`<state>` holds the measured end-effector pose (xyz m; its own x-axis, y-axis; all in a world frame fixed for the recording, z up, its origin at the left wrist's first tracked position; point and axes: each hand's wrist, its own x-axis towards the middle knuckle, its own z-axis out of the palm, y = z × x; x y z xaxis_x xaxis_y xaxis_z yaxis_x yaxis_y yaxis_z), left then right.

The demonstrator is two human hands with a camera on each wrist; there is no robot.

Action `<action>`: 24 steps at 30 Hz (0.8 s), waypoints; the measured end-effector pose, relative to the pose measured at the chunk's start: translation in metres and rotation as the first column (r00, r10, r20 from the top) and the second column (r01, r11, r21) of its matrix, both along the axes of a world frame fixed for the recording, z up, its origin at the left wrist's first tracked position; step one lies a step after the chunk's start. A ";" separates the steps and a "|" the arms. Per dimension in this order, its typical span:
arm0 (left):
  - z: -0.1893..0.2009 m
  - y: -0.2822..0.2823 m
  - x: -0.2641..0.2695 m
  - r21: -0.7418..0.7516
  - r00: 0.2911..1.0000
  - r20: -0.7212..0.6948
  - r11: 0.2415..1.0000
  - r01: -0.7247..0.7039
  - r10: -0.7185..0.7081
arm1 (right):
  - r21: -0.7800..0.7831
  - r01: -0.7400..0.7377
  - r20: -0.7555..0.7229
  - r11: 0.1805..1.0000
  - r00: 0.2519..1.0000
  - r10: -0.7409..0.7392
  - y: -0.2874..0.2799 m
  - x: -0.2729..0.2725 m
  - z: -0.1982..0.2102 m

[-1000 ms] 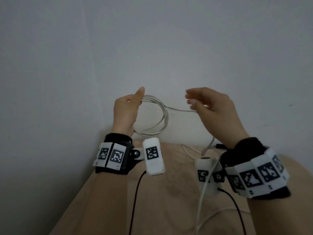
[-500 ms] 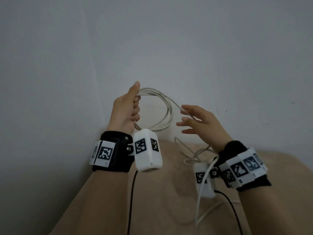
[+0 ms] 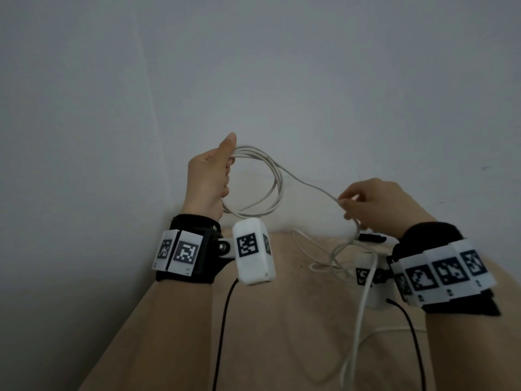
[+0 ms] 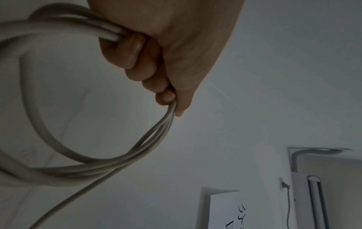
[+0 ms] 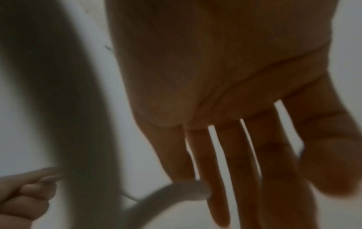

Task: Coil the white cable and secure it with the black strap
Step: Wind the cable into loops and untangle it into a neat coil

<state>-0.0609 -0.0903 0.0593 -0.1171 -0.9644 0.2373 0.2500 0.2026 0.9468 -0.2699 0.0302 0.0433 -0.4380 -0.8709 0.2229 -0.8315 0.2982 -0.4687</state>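
My left hand (image 3: 222, 176) is raised near the wall and grips a coil of a few loops of the white cable (image 3: 277, 190). The left wrist view shows its fingers (image 4: 137, 51) curled round the bundled loops (image 4: 49, 139). One strand runs from the coil down to the right, where my right hand (image 3: 348, 203) pinches it just above the table. The right wrist view is blurred, with the cable (image 5: 182, 188) crossing behind the fingers (image 5: 219, 170). More slack cable (image 3: 324, 265) lies tangled on the table. The black strap (image 3: 370, 237) lies beyond my right wrist, partly hidden.
The beige table (image 3: 282, 348) stands against a grey wall, with its left edge (image 3: 124, 328) near my left forearm. Black wires (image 3: 222, 320) hang from both wrist cameras. A length of the white cable (image 3: 359, 320) trails toward the near edge.
My right hand has moved down and to the right, away from the coil, and now pinches the strand further along. The left hand stays raised with the coil.
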 end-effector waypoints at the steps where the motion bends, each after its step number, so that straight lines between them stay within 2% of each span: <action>1: 0.000 0.000 -0.001 -0.005 1.000 0.007 1.000 0.000 0.000 | 0.069 0.011 0.022 0.998 1.000 -0.012 0.002 -0.001 0.000; 3: -0.001 0.000 -0.003 -0.011 1.000 0.017 1.000 0.005 -0.005 | 0.099 0.032 0.077 0.995 0.996 -0.040 0.005 -0.002 0.000; 6: -0.002 0.001 -0.006 -0.028 0.999 0.029 0.999 0.020 -0.019 | -0.005 0.079 0.036 0.997 0.996 -0.078 0.006 -0.004 0.003; 8: -0.002 0.001 -0.009 -0.035 0.999 0.036 0.999 0.028 -0.027 | -0.075 0.055 0.042 0.996 0.998 -0.052 0.005 -0.003 0.003; 10: -0.002 0.003 -0.011 -0.036 0.999 0.033 0.999 0.028 -0.027 | -0.172 0.037 0.196 0.984 0.981 -0.003 0.001 0.000 0.003; 12: 0.000 0.004 -0.010 -0.039 0.999 0.020 0.999 0.035 -0.034 | -0.302 0.035 0.451 0.953 0.886 0.110 -0.002 0.008 0.004; 14: 0.002 0.005 -0.008 -0.042 0.999 -0.001 0.998 0.043 -0.043 | -0.423 -0.015 0.618 0.906 0.726 0.301 -0.003 0.016 0.006; 16: 0.004 0.005 -0.006 -0.043 0.998 -0.032 0.998 0.050 -0.052 | -0.530 -0.090 0.640 0.843 0.610 0.467 -0.006 0.022 0.007; 17: 0.005 0.005 -0.005 -0.045 0.997 -0.047 0.998 0.052 -0.054 | -0.573 -0.123 0.608 0.810 0.599 0.521 -0.008 0.025 0.006; 18: 0.006 0.006 -0.004 -0.050 0.997 -0.058 0.998 0.050 -0.053 | -0.607 -0.152 0.555 0.780 0.622 0.553 -0.010 0.027 0.005; 21: 0.008 0.006 -0.003 -0.078 0.997 -0.064 0.996 0.035 -0.040 | -0.637 -0.206 0.340 0.743 0.789 0.511 -0.013 0.030 -0.001; 24: 0.006 0.005 -0.003 -0.095 0.999 -0.036 0.995 0.022 -0.025 | -0.554 -0.181 0.274 0.813 0.882 0.384 -0.013 0.027 -0.004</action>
<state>-0.0638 -0.0853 0.0653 -0.1288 -0.9345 0.3319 0.2908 0.2843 0.9135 -0.2434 0.0171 0.0392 -0.3254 -0.7778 0.5377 -0.5834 -0.2823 -0.7615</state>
